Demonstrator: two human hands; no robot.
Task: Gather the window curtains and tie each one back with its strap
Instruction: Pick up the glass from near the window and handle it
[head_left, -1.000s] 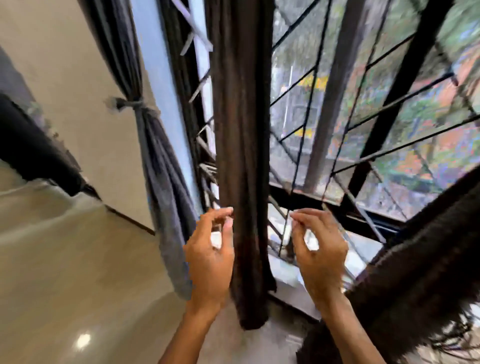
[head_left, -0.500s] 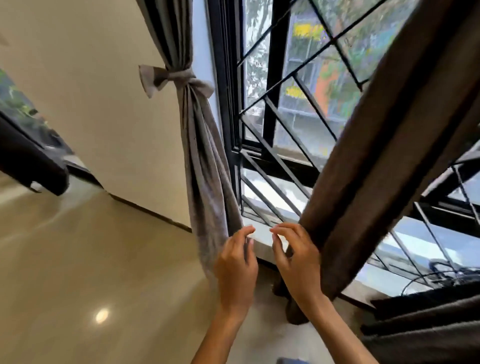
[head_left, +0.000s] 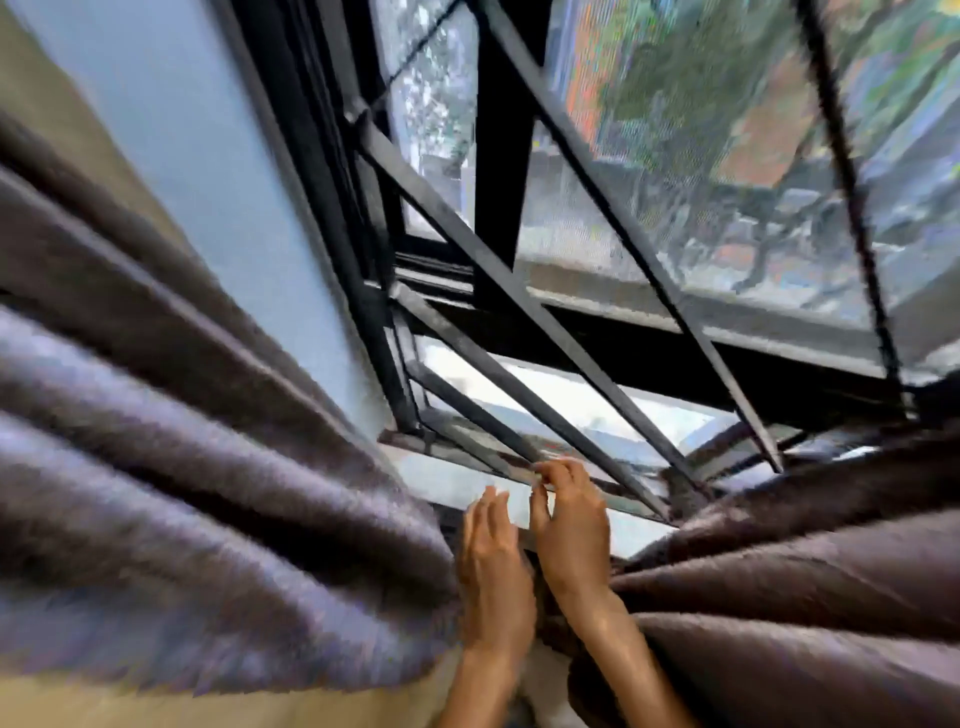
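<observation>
Both hands are low in the centre of the frame, side by side and almost touching, reaching toward the window sill (head_left: 457, 486). The left hand (head_left: 493, 566) has its fingers straight and relaxed, holding nothing, with its outer edge right against the folds of the grey curtain (head_left: 197, 499) that fills the whole left side of the frame. The right hand (head_left: 569, 525) sits just right of it, a little higher, its fingers bent over at the tips with the thumb beneath them; whether anything is pinched there I cannot tell, the frame is too blurred. Its wrist runs along the edge of the brown curtain (head_left: 789, 577), which bunches in heavy folds across the lower right of the frame. Between the two curtains, the black window grille (head_left: 519, 306) slants up through the middle, its bars crossing diagonally, with the dark window frame (head_left: 317, 197) rising at its left. A pale blue strip of wall (head_left: 208, 156) shows in the upper left. Through the glass, at upper right, there are blurred trees and buildings. No strap is identifiable in this view.
</observation>
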